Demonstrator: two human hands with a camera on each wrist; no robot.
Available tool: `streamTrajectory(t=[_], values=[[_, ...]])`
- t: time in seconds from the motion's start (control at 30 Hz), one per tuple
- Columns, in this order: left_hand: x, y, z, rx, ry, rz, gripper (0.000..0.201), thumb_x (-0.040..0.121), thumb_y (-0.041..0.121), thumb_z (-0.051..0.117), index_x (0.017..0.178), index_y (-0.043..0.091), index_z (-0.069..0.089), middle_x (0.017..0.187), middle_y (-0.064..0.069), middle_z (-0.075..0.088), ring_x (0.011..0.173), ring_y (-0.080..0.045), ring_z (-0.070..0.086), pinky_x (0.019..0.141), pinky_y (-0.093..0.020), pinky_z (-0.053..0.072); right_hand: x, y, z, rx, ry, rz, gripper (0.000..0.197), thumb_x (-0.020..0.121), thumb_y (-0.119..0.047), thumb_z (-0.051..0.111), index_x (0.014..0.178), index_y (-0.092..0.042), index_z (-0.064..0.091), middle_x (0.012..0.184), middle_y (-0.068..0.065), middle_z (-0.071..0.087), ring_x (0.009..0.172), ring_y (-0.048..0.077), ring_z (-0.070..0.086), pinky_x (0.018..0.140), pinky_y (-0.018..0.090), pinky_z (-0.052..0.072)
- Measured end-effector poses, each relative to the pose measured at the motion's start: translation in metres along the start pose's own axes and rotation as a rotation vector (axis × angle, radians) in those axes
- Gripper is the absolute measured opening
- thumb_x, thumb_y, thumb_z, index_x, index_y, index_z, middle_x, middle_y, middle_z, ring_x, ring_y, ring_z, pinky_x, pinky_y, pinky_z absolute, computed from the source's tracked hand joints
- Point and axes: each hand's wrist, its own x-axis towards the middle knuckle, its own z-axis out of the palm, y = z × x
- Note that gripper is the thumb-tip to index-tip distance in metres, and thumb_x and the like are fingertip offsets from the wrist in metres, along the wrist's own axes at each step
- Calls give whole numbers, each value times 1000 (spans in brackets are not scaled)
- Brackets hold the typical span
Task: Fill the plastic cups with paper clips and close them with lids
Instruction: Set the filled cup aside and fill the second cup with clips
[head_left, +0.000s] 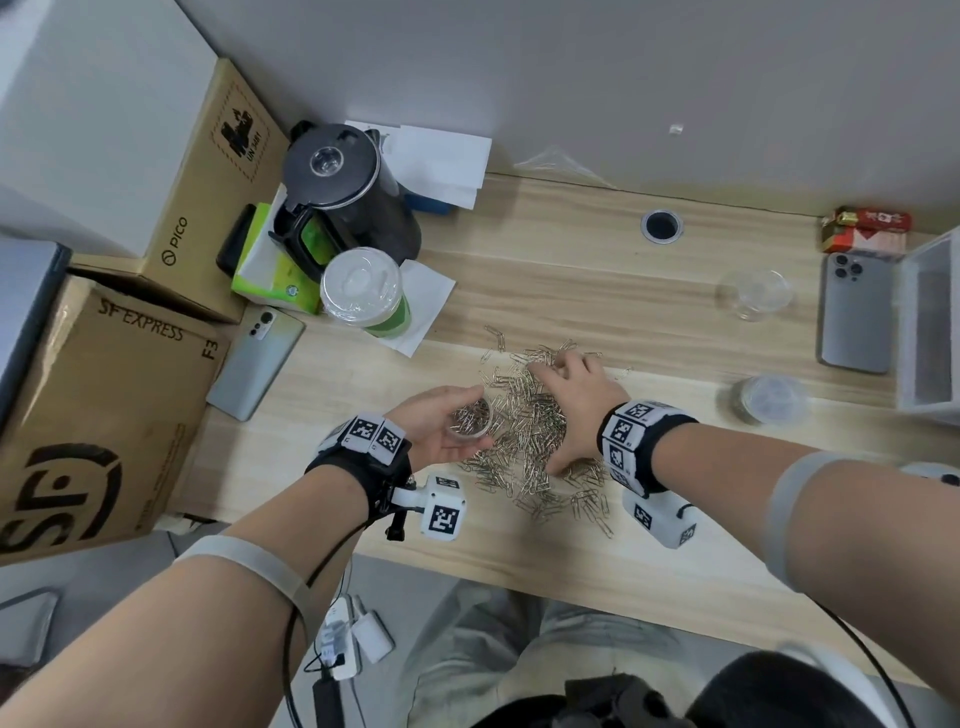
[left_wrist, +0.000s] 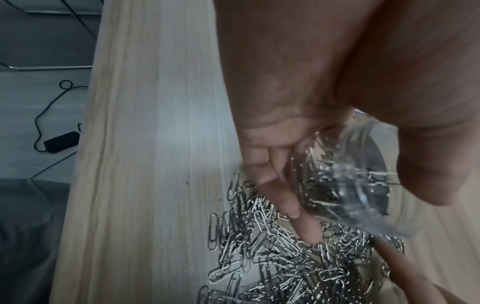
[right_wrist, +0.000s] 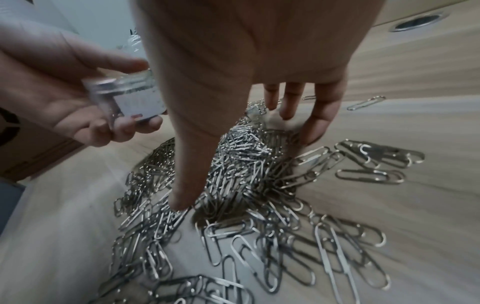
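My left hand (head_left: 480, 415) grips a small clear plastic cup (head_left: 470, 418) partly filled with paper clips, tilted just above the left rim of the pile. In the left wrist view the cup (left_wrist: 337, 185) sits between thumb and fingers (left_wrist: 285, 205). A broad pile of silver paper clips (head_left: 524, 436) covers the middle of the wooden table (head_left: 597, 270). My right hand (head_left: 553, 415) lies over the pile with fingers spread; its thumb (right_wrist: 182, 195) and fingertips (right_wrist: 317, 127) touch the clips (right_wrist: 246, 216). An empty clear cup (head_left: 753, 293) and a lidded cup (head_left: 771, 400) stand at the right.
A black kettle (head_left: 343, 192), a lidded drink cup (head_left: 363, 291) and cardboard boxes (head_left: 78, 415) crowd the left. Phones lie at left (head_left: 257, 364) and right (head_left: 854, 312). A clear bin (head_left: 930, 322) stands at the right edge, a cable hole (head_left: 661, 225) behind.
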Motion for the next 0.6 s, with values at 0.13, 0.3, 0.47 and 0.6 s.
streamTrajectory(t=[0.13,0.3,0.47,0.6], values=[[-1,-3,-3,47,6,11,29,98,23,63,124,15,54,97,-11,75,86,-30,72,68,-31,57,0,-6,7,-2,0,-53,118,43,-58,89,143,-37,29,135,4,29,125,26,29,94,43,49],[-2,-6,-10,73,50,9,30,97,6,58,126,13,54,96,-16,75,82,-33,74,75,-37,58,-2,-4,12,90,29,-146,61,71,-36,80,125,-39,52,117,-3,38,109,19,40,92,36,46],[-8,-4,-11,41,26,-3,21,95,5,56,112,16,59,91,-11,74,85,-32,71,73,-33,56,-9,-2,7,53,72,-89,78,61,-63,74,127,-37,44,122,-1,38,114,20,39,88,37,49],[-14,-6,-7,42,14,0,12,96,13,60,105,19,62,92,-7,73,91,-32,69,78,-31,52,-16,-7,10,-13,62,-31,108,42,-77,74,134,-41,31,131,1,32,119,24,34,87,40,50]])
